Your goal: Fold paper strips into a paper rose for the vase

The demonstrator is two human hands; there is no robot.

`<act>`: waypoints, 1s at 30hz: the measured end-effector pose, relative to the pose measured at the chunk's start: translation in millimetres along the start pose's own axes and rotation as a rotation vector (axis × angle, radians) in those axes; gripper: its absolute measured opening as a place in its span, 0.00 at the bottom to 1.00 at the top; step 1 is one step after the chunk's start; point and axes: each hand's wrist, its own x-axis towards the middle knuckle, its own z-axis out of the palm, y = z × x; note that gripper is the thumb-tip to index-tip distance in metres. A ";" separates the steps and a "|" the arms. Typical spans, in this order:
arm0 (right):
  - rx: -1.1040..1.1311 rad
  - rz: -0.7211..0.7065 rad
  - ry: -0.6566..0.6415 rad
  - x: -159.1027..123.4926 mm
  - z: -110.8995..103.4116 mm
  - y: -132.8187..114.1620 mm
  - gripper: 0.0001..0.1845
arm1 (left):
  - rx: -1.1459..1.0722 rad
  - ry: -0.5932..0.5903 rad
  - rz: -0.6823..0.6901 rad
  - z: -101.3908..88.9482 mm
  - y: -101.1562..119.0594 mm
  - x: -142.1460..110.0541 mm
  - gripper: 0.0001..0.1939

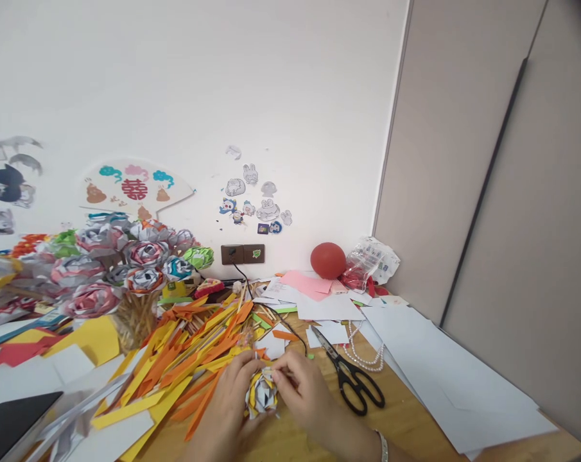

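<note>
Both my hands meet low in the middle of the view around a small rolled paper flower [261,393] of yellow, white and orange strips. My left hand [228,404] cups it from the left with curled fingers. From the right, my right hand [305,393] pinches its top edge. The flower sits just above the wooden table [406,417]. A heap of orange and yellow paper strips [194,350] lies directly to the left of my hands.
Black scissors [350,375] lie right of my hands, beside a pearl string [367,359]. White sheets [444,378] cover the right side. A bunch of finished paper flowers [126,263] stands at the back left, a red ball [327,260] by the wall. A black cable [271,308] runs from the socket.
</note>
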 end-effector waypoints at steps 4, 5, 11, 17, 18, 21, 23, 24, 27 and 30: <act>-0.035 -0.023 -0.026 -1.5 -1.4 -0.5 0.07 | 0.005 -0.014 0.011 -1.2 1.8 0.4 0.21; -0.099 -0.074 -0.031 -1.9 -2.4 0.0 0.08 | 0.007 -0.012 0.019 -1.3 2.0 0.5 0.21; -0.462 -0.258 -0.122 -5.2 -0.4 12.1 0.11 | 0.037 0.010 0.074 -1.6 0.5 -0.3 0.20; -0.443 -0.201 -0.163 -2.1 -0.2 16.9 0.08 | 0.070 0.023 0.115 -0.1 -4.6 -1.6 0.21; -0.420 -0.189 -0.186 -0.8 -2.2 15.4 0.08 | 0.072 0.026 0.123 0.0 -4.9 -1.4 0.21; -0.416 -0.173 -0.236 2.3 -7.4 10.9 0.10 | 0.070 0.033 0.127 -0.1 -3.9 -0.6 0.22; -0.463 -0.171 -0.230 2.5 -7.8 9.8 0.10 | 0.065 0.034 0.117 -0.2 -2.8 -0.4 0.22; -0.492 -0.172 -0.218 2.2 -6.9 10.0 0.10 | 0.063 0.035 0.115 -0.1 -2.6 -0.3 0.22; -0.552 -0.206 -0.181 0.3 -2.2 12.3 0.09 | 0.057 0.055 0.126 0.7 -3.5 -0.3 0.21; -0.549 -0.233 -0.161 -0.4 1.1 13.0 0.08 | 0.054 0.061 0.133 2.2 -6.2 -0.5 0.21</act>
